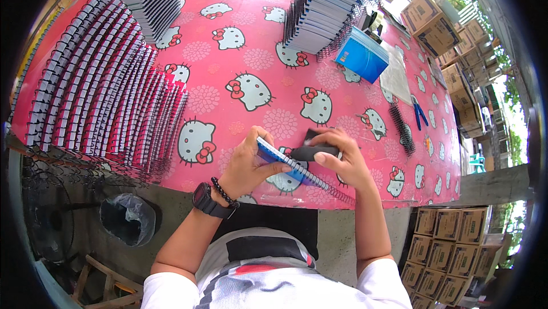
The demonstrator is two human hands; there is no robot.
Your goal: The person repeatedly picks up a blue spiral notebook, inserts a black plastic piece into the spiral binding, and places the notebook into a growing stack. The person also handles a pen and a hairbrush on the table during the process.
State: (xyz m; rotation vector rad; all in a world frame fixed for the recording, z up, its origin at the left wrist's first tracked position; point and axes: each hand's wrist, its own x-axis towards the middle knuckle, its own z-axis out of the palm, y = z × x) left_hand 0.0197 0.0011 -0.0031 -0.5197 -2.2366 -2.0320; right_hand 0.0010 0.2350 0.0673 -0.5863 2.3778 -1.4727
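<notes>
My left hand is closed on a blue-covered notebook, holding it on edge near the table's front edge, thumb along the spine. A spiral coil runs along the spine, and its loose end sticks out past the notebook toward the lower right. My right hand is closed around a dark, rounded tool, just above and beside the spine. Blur hides the tool's exact kind. On the right lie a bundle of dark loose coils and blue-handled pliers.
Spiral-bound red notebooks are stacked at left, with a grey-edged stack behind. A tall stack of bound notebooks and a blue pile stand at the far right. A lined bin and cardboard boxes are below the table.
</notes>
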